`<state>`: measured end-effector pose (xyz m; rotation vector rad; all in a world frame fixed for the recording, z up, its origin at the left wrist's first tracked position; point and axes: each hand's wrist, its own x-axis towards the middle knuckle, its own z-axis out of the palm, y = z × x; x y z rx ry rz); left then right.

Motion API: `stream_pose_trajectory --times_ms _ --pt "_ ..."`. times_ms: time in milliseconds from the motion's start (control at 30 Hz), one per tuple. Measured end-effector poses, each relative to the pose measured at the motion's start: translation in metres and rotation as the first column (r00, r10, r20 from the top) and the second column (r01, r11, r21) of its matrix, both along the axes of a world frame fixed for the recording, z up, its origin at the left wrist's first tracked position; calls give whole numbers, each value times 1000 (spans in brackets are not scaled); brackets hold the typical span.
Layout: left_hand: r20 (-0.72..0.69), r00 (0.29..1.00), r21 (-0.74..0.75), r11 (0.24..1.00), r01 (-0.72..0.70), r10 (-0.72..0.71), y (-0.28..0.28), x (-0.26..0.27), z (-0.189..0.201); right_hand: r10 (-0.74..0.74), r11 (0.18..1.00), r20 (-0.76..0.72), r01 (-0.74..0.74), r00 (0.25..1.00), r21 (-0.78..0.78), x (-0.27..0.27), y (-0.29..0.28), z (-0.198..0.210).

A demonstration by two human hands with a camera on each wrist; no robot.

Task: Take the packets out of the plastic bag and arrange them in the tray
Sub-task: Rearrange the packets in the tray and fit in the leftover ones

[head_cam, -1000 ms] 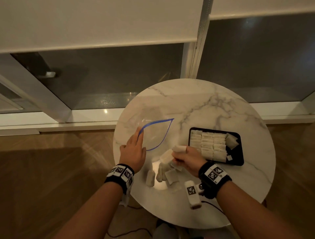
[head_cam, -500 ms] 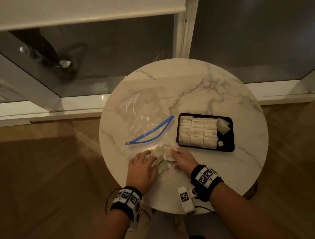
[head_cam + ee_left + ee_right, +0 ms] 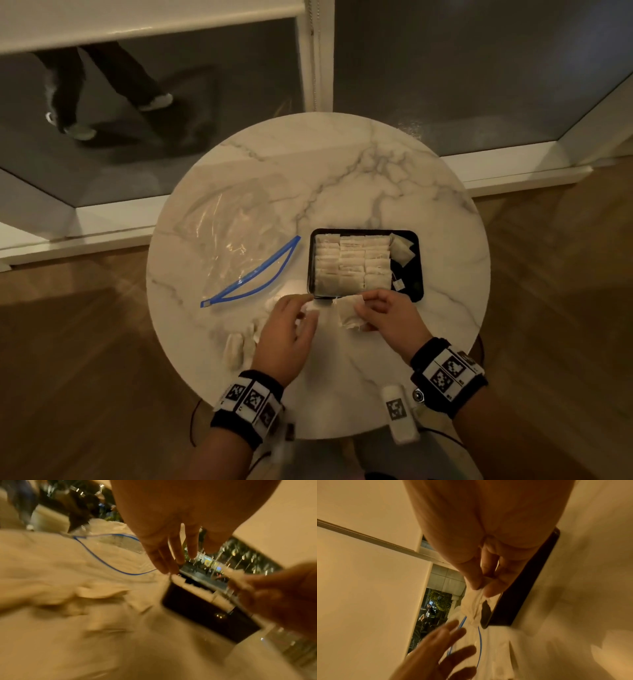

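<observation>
packet (image 3: 349,311) pinched in right grip (image 3: 387,313) beside tray (image 3: 416,274); left grip (image 3: 286,330) loose, fingers straight, nothing held

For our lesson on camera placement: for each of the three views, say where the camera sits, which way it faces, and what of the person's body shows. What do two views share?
Head: worn on the head, looking down at the round table; both forearms, left hand and right hand show.
Left wrist: looks along the open left hand toward the tray.
Right wrist: looks along the right hand, which pinches a packet; left fingers show below.
Shared: both wrist views show the tray and the bag.
</observation>
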<state>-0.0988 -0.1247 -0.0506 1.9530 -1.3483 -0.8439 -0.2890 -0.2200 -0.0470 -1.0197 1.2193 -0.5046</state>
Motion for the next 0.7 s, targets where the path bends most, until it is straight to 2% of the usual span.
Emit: stream_pose_trajectory --times_ms 67,133,300,367,433,467,533,600,700 --pt "-159 987 21 999 36 -32 -28 -22 8 -36 999 33 36 999 -10 -9 -9 0" --pt "-189 976 39 993 115 -106 -53 -40 12 -84 996 59 85 995 -8 -19 -18 -1" --pt "-41 969 76 967 245 -242 -104 -68 11 -132 987 -32 128 991 -97 -44 -44 -7" --pt "5 969 113 963 244 -246 -121 -72 6 -164 964 -140 129 976 -232 -53 -54 -10" --pt "64 968 135 963 232 -242 -139 -78 1 -236 928 -325 113 916 -354 -64 -67 -17" --pt "102 962 149 960 238 -254 -150 -82 0 -237 930 -417 81 877 -359 -70 -74 -21" --pt "167 932 184 938 292 -323 -169 -89 -4 -142 967 -533 3 834 -254 -75 -85 -27" --pt "210 892 210 909 359 -401 -186 -100 -7 -66 984 -540 -35 839 -174 -78 -91 -33" --pt "297 837 249 883 398 -460 -204 -112 -11 -35 979 -554 -84 832 -187 -78 -96 -36"
